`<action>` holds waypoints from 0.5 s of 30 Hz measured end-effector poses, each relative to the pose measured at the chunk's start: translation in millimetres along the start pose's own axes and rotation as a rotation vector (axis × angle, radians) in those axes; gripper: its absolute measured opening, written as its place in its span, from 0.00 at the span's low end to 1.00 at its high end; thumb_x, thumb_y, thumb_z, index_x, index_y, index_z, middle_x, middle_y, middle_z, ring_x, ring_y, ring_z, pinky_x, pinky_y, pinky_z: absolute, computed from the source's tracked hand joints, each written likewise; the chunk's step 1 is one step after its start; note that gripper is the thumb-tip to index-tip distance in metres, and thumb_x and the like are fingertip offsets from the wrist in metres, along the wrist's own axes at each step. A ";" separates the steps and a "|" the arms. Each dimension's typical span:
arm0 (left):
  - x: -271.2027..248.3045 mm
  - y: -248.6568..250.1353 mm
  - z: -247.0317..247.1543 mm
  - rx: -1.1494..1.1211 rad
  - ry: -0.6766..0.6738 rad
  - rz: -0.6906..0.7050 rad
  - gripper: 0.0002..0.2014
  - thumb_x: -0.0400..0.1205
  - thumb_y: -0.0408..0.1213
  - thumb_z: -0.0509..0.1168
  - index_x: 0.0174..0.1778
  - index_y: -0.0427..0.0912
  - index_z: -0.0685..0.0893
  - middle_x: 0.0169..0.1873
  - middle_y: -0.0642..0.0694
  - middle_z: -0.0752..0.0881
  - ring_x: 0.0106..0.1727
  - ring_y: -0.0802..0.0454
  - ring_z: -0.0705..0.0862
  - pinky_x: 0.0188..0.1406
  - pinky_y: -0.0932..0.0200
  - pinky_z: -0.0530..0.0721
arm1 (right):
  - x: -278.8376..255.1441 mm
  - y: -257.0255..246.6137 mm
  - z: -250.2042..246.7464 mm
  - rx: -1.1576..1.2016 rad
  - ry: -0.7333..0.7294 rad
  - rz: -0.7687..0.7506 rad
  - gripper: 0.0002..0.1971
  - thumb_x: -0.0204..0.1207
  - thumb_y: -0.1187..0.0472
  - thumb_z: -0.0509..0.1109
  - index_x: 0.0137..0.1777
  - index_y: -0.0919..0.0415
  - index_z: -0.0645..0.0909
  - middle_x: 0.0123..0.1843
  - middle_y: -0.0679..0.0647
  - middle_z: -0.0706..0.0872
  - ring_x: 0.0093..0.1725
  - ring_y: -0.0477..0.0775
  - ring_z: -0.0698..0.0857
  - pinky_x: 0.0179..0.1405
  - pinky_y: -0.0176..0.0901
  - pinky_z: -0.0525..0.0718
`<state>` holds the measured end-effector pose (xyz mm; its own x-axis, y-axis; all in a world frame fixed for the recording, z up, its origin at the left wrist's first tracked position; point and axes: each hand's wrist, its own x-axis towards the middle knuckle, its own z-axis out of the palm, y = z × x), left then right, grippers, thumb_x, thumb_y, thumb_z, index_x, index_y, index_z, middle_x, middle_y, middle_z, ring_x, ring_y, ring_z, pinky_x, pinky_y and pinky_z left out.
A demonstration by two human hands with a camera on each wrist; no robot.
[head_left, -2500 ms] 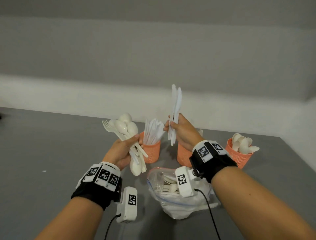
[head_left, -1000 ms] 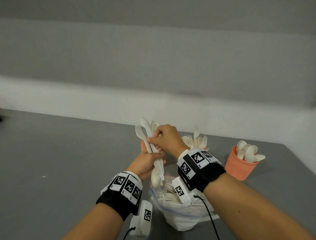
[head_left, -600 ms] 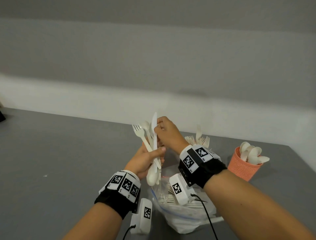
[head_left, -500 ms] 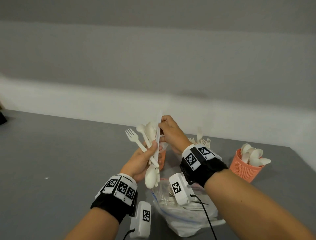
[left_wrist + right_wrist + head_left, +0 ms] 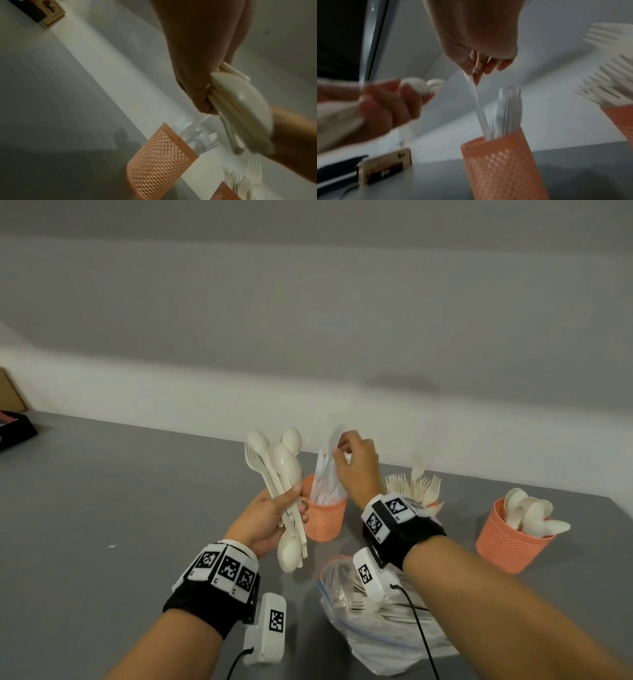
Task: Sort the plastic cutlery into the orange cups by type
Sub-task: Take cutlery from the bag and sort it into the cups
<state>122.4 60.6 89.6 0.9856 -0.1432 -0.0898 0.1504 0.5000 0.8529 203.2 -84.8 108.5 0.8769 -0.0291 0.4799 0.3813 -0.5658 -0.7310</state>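
My left hand (image 5: 294,498) grips a bundle of white spoons with a fork (image 5: 279,470), held upright left of the cups; the left wrist view shows the same bundle (image 5: 240,108) in the fist. My right hand (image 5: 342,450) pinches the top of a white knife (image 5: 477,106) between thumb and finger. The knife's lower end stands inside the orange mesh cup of knives (image 5: 323,522), seen close as the knife cup (image 5: 501,165). A cup of forks (image 5: 416,491) is partly hidden behind my right wrist. The spoon cup (image 5: 507,539) stands at the right.
A clear zip bag (image 5: 376,628) with more cutlery lies on the grey table (image 5: 120,508) under my right forearm. A cardboard box and a dark tray (image 5: 13,422) sit at the far left edge. The wall runs close behind the cups.
My right hand drew a knife out of the left hand's bundle and carried it right and down into the knife cup. The hands have moved apart.
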 end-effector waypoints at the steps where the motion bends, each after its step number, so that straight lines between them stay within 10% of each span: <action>1: -1.0 0.5 1.2 0.007 -0.006 -0.001 0.07 0.83 0.31 0.58 0.45 0.38 0.81 0.30 0.44 0.78 0.24 0.54 0.79 0.29 0.61 0.83 | -4.5 4.9 5.6 -0.183 -0.070 -0.022 0.07 0.78 0.64 0.63 0.53 0.63 0.79 0.52 0.59 0.83 0.58 0.58 0.75 0.53 0.43 0.68; 8: -3.6 1.5 3.1 -0.072 -0.024 0.013 0.06 0.82 0.29 0.57 0.49 0.38 0.79 0.32 0.46 0.81 0.27 0.56 0.80 0.31 0.60 0.84 | -13.0 4.0 6.3 -0.579 -0.282 -0.137 0.21 0.77 0.60 0.66 0.71 0.58 0.74 0.78 0.58 0.66 0.82 0.61 0.54 0.78 0.58 0.55; 11: -2.3 3.6 1.4 -0.127 -0.004 0.012 0.07 0.82 0.28 0.57 0.42 0.37 0.78 0.27 0.46 0.81 0.26 0.55 0.81 0.34 0.60 0.84 | -21.4 -8.1 -8.6 -0.312 -0.128 -0.298 0.17 0.75 0.67 0.66 0.65 0.63 0.79 0.64 0.59 0.76 0.66 0.58 0.73 0.66 0.48 0.72; 15: 3.1 2.2 2.8 -0.177 0.093 0.039 0.09 0.83 0.27 0.57 0.38 0.35 0.78 0.24 0.46 0.84 0.27 0.56 0.85 0.35 0.62 0.86 | -47.5 -16.7 -29.8 0.017 -0.394 -0.109 0.04 0.76 0.61 0.69 0.49 0.58 0.79 0.38 0.48 0.77 0.37 0.46 0.76 0.40 0.37 0.75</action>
<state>125.5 58.8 92.6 0.9926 -0.0456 -0.1129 0.1155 0.6472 0.7535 146.4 -98.5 112.4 0.8748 0.3498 0.3351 0.4801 -0.5341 -0.6958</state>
